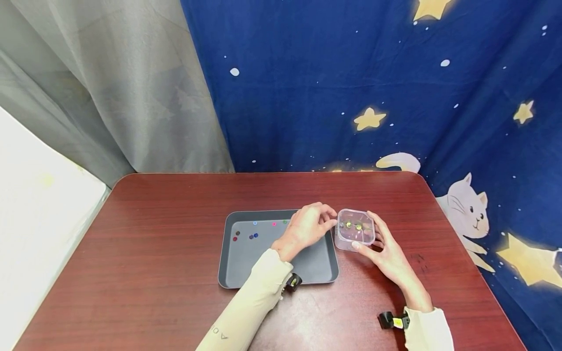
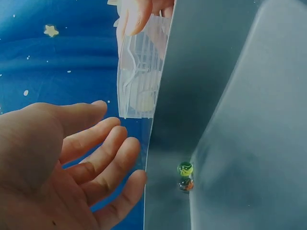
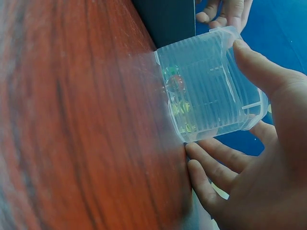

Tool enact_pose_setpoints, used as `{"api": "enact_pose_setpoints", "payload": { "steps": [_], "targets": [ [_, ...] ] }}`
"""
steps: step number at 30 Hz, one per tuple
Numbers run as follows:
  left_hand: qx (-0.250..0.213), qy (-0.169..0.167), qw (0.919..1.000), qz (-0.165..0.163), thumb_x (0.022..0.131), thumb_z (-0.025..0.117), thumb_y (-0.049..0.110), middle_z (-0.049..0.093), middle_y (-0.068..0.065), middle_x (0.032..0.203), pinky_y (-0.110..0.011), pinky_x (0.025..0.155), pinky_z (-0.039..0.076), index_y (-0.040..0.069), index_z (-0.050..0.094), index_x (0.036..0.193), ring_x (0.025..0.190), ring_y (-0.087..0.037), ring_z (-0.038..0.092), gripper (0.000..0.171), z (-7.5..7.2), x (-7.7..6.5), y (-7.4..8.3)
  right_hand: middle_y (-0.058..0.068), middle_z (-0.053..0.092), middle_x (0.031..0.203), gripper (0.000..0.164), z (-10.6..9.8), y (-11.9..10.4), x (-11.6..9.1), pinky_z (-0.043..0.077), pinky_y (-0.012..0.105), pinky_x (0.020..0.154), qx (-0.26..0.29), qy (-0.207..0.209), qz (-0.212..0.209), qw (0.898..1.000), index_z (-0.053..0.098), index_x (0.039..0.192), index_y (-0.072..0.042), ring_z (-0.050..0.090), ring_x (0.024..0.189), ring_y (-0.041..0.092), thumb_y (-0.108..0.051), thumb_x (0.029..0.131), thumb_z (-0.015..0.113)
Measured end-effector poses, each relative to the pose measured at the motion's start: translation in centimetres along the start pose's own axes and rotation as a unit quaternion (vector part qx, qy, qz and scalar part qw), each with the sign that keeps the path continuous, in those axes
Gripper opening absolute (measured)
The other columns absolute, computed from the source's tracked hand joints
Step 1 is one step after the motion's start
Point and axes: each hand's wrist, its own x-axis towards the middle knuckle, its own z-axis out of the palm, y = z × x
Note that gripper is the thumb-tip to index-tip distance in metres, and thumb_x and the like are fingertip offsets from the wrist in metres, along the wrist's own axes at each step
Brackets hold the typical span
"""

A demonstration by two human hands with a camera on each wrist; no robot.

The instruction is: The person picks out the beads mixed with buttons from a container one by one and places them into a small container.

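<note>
My left hand (image 1: 306, 225) hovers over the right rim of a grey tray (image 1: 237, 265), fingertips close to a clear plastic box (image 1: 344, 240). In the left wrist view its fingers (image 2: 103, 160) are loosely bent with nothing between them. My right hand (image 1: 388, 251) holds the box from its right side, thumb at the near edge and fingers at the far side. Several marbles, yellow, green and red, lie in the box, seen through its wall in the right wrist view. A green-yellow marble (image 2: 185, 168) and a dark orange-streaked marble (image 2: 185, 184) sit by the tray's wall.
Several more small coloured marbles, among them a blue one (image 1: 256, 235) and a pink one (image 1: 274, 224), lie scattered in the tray's left and far parts. The tray and box stand on a reddish-brown table (image 1: 153, 253). Behind it hangs a blue curtain (image 1: 298, 97) with stars.
</note>
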Motion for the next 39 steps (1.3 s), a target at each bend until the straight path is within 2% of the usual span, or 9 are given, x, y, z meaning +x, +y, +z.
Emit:
{"api": "enact_pose_setpoints", "payload": {
  "steps": [11, 18, 25, 32, 39],
  "targets": [
    [0.02, -0.002, 0.9992, -0.036, 0.096, 0.076, 0.03, 0.072, 0.01, 0.098, -0.024, 0.069, 0.048, 0.025, 0.078, 0.11, 0.087, -0.006, 0.07, 0.015, -0.6, -0.4, -0.4, 0.016, 0.047, 0.153, 0.092, 0.0, -0.2, -0.2, 0.042, 0.006, 0.097, -0.001, -0.002, 0.006, 1.0, 0.021, 0.166, -0.032, 0.055, 0.134, 0.033, -0.031, 0.094, 0.079],
    [0.036, -0.022, 0.9969, -0.066, 0.096, 0.075, 0.03, 0.076, 0.003, 0.105, -0.032, 0.077, 0.052, 0.027, 0.079, 0.112, 0.087, -0.011, 0.067, 0.017, -0.8, -0.4, -0.9, 0.016, 0.047, 0.153, 0.092, -0.1, -0.3, -0.2, 0.042, 0.006, 0.097, 0.002, -0.001, 0.005, 1.0, 0.021, 0.165, -0.034, 0.054, 0.135, 0.034, -0.031, 0.094, 0.079],
    [0.055, -0.036, 0.9954, -0.069, 0.097, 0.075, 0.03, 0.078, 0.003, 0.115, -0.038, 0.085, 0.055, 0.026, 0.079, 0.114, 0.094, -0.015, 0.068, 0.019, -0.9, -0.5, -1.0, 0.017, 0.047, 0.154, 0.092, -0.1, -0.2, -0.2, 0.042, 0.006, 0.097, -0.001, -0.001, 0.006, 1.0, 0.021, 0.166, -0.032, 0.053, 0.136, 0.034, -0.031, 0.094, 0.079],
    [0.049, -0.047, 0.9955, -0.067, 0.097, 0.074, 0.029, 0.078, 0.002, 0.121, -0.041, 0.091, 0.056, 0.021, 0.079, 0.117, 0.105, -0.019, 0.072, 0.022, -1.0, -0.6, -1.3, 0.017, 0.046, 0.155, 0.092, -0.1, -0.2, -0.1, 0.042, 0.007, 0.096, -0.003, 0.0, 0.007, 1.0, 0.022, 0.166, -0.029, 0.054, 0.135, 0.035, -0.031, 0.094, 0.079],
    [0.037, -0.074, 0.9926, -0.088, 0.098, 0.073, 0.029, 0.076, 0.0, 0.127, -0.042, 0.095, 0.056, 0.02, 0.077, 0.122, 0.113, -0.022, 0.072, 0.025, -1.1, -0.8, -1.6, 0.017, 0.046, 0.156, 0.092, -0.1, -0.1, -0.1, 0.042, 0.006, 0.096, -0.002, 0.001, 0.006, 1.0, 0.021, 0.166, -0.03, 0.055, 0.134, 0.035, -0.031, 0.094, 0.079]
  ]
}}
